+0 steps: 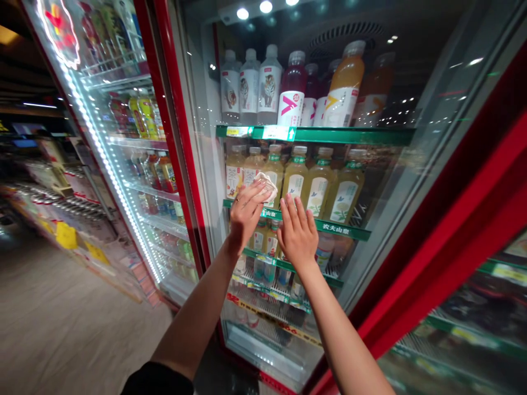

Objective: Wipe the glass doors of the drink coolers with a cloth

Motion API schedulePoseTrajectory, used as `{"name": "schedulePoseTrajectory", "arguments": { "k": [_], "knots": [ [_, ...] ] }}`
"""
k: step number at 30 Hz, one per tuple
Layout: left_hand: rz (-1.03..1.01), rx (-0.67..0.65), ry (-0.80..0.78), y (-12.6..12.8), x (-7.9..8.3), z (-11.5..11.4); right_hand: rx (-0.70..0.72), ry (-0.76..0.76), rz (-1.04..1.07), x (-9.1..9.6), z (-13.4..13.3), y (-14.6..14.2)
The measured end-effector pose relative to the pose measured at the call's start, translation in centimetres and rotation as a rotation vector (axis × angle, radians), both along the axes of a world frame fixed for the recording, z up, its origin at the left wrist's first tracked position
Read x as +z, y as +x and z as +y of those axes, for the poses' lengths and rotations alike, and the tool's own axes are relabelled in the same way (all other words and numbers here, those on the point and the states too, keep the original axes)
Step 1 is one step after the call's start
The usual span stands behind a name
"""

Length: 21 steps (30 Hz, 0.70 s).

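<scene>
I face a drinks cooler with a glass door (pixel 382 181) in a red frame. My left hand (pixel 246 211) presses a crumpled white cloth (pixel 265 186) against the glass, fingers closed over it. Just to its right, my right hand (pixel 297 233) lies flat on the same glass with fingers stretched out and spread, holding nothing. Behind the glass stand rows of yellow tea bottles (pixel 319 186) on green-edged shelves (pixel 337 226), level with both hands.
White, red and orange bottles (pixel 292 90) fill the top shelf. A second lit cooler (pixel 135 137) stands to the left, past a red post (pixel 177 137). Store shelves (pixel 66 208) line the aisle at far left, above a tan floor (pixel 69 323).
</scene>
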State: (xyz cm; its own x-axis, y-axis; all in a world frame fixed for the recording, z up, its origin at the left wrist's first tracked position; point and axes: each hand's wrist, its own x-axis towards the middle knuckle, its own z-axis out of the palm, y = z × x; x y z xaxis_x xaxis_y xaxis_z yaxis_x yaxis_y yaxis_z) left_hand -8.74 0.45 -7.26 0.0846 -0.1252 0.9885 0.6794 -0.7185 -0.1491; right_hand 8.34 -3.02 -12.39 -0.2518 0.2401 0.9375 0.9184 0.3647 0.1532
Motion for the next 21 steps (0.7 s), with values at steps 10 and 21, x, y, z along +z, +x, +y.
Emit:
{"name": "schedulePoseTrajectory", "arguments": {
  "k": [10,21],
  "knots": [
    [0.047,0.002,0.021,-0.6,0.9,0.6,-0.019,-0.031,-0.007,0.0,0.0,0.0],
    [-0.077,-0.072,-0.013,-1.4,1.9,1.1,-0.083,0.03,0.029,-0.1,0.1,-0.2]
  ]
}}
